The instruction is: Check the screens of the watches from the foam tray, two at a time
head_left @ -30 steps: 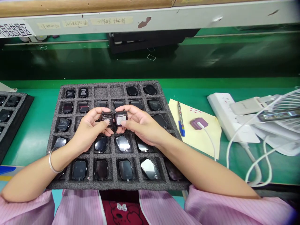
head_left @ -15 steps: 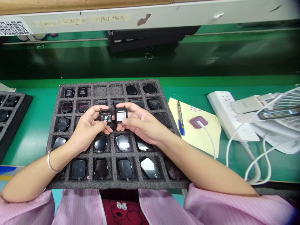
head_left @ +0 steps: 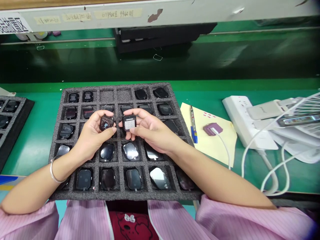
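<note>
Between the thumb and fingers of my left hand (head_left: 93, 135) is a smartwatch (head_left: 106, 123) without a strap, tilted, its dark screen showing a small blue figure. My right hand (head_left: 150, 130) grips a second smartwatch (head_left: 129, 123), whose lit screen shows a white grid of lines. The two watches are side by side with a small gap. Both hands are above a dark grey foam tray (head_left: 120, 195), its compartments holding several more black watch bodies, such as a watch (head_left: 107, 151) below my left hand. Parts of the middle rows are hidden by my hands.
Right of the tray lies a yellow sheet (head_left: 225, 150) with a blue-capped pen (head_left: 193, 128) and a purple block (head_left: 212, 129) with a white cable. Farther right are a white power strip (head_left: 246, 123) and a fan (head_left: 308, 110). Another foam tray (head_left: 23, 116) is at left; a shelf edge (head_left: 187, 13) runs above.
The watch in my left hand has turned and tilted, moving slightly left, and its screen looks dimmer. My right hand keeps its watch in nearly the same place.
</note>
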Available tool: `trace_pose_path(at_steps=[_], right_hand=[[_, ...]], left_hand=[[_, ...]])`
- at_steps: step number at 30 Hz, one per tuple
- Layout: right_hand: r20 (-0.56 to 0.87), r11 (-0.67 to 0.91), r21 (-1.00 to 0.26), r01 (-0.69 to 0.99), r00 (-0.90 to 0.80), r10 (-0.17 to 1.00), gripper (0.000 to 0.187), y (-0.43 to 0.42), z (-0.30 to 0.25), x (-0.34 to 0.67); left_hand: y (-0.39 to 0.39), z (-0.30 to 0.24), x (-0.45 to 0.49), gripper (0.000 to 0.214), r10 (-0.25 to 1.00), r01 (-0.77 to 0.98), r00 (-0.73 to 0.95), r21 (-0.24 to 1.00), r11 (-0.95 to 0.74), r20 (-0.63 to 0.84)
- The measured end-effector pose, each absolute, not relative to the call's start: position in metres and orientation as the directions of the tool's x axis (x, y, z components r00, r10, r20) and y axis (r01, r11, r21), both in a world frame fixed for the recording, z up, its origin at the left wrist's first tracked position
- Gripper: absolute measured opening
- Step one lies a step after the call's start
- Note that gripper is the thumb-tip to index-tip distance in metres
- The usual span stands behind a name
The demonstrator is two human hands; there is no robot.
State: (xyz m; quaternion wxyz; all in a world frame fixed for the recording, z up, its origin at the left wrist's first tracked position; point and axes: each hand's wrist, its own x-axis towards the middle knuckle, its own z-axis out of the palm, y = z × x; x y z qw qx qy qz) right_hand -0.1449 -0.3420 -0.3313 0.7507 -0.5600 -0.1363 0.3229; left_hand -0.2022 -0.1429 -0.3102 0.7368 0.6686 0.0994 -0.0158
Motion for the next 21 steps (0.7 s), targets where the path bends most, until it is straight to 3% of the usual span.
trace_pose_path(at_steps=[12,21], right_hand=[[-0.148,0.151,-0.937,-0.316,0.749,0.646,0.048,-0.3405,-0.3295,-0.1467],[-0.143,0.144,-0.94,-0.31,0.74,0.657,0.046,-0.3404,-0.3305,-0.1464]], left_hand=[[-0.1426,-0.3095,-0.2082,0.036,0.112,0.125,0.987,0.984,-0.129,-0.111],[-0.1417,-0.3083,-0.2083,0.036,0.116,0.13,0.987,0.976,-0.175,-0.111]])
